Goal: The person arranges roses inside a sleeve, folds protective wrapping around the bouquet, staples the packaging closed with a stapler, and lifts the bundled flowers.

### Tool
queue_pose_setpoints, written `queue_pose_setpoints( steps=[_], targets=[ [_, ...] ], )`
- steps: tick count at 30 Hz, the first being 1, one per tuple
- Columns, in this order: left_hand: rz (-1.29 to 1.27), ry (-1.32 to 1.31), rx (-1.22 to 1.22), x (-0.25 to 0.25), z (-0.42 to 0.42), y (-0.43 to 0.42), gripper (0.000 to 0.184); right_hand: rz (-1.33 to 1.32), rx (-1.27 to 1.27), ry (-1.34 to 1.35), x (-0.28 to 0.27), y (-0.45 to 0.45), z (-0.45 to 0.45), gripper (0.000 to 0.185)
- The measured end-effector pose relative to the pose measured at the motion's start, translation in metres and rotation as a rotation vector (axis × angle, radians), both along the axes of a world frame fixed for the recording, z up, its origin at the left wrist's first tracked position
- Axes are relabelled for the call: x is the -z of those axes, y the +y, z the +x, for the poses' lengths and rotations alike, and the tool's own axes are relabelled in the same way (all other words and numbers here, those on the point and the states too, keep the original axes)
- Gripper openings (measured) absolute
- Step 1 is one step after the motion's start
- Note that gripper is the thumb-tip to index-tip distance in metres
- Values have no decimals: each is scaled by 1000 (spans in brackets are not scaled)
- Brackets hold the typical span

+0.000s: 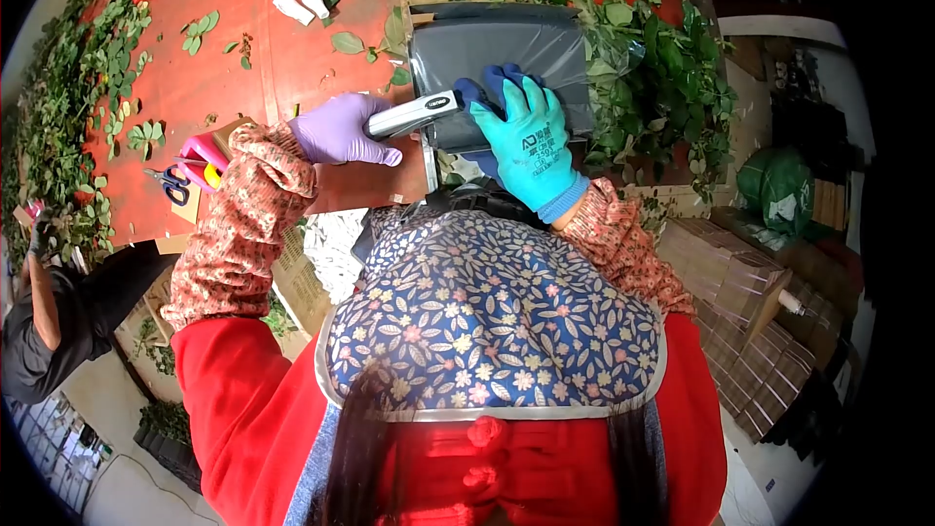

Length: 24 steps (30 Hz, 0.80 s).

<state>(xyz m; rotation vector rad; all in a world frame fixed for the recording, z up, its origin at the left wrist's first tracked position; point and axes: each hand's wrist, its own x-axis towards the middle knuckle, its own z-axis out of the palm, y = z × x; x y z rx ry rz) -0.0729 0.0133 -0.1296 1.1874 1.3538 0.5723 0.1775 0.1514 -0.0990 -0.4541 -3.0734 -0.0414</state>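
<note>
My left hand (336, 131), in a thin purple glove, is wrapped round a white stapler (414, 115) with a dark oval label. The stapler's front end lies over the left part of a dark sheet (487, 49) covered in clear film. My right hand (526, 141), in a teal and dark blue work glove, rests flat on this sheet with its fingers stretched out. Its index finger is close to the stapler's tip. What lies under the sheet is mostly hidden.
Leafy green stems (662, 88) are heaped at the right edge of the red table (321, 49). Scissors (172, 183) lie at the left, near a pink object (203, 149). A co-worker (44, 321) stands at far left. Stacked cardboard (745, 312) is on the right.
</note>
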Motion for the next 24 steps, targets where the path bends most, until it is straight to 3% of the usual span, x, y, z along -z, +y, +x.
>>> queue_pose_setpoints(
  steps=[4,6,7,8,11,12,14,17,18,20,22,24],
  targets=[
    [31,285,64,-14,10,9,40,-9,-3,13,3,1,1,75],
    [-126,556,163,-14,18,15,34,7,-18,23,5,-1,6,73],
    [-165,536,176,-18,14,17,28,31,-23,56,0,2,0,70],
    [-142,559,160,-21,10,21,28,-123,-34,100,-13,4,1,53],
    [-109,623,288,-30,9,25,24,-392,-59,292,-44,28,11,56],
    [-116,625,269,-33,10,24,24,-371,25,363,-56,35,18,53],
    [-121,695,305,-33,10,22,27,-280,119,517,-45,50,40,47],
    [-143,695,297,-35,11,23,27,-497,338,611,-9,52,61,41],
    [-149,693,280,-36,12,22,28,-494,334,602,8,52,66,41],
    [-147,674,270,-36,8,18,28,-735,369,744,38,53,67,38],
    [-132,523,204,-41,3,12,29,-881,420,820,48,53,65,39],
    [-45,484,208,-33,-8,-8,44,-964,482,853,48,56,65,40]
  ],
)
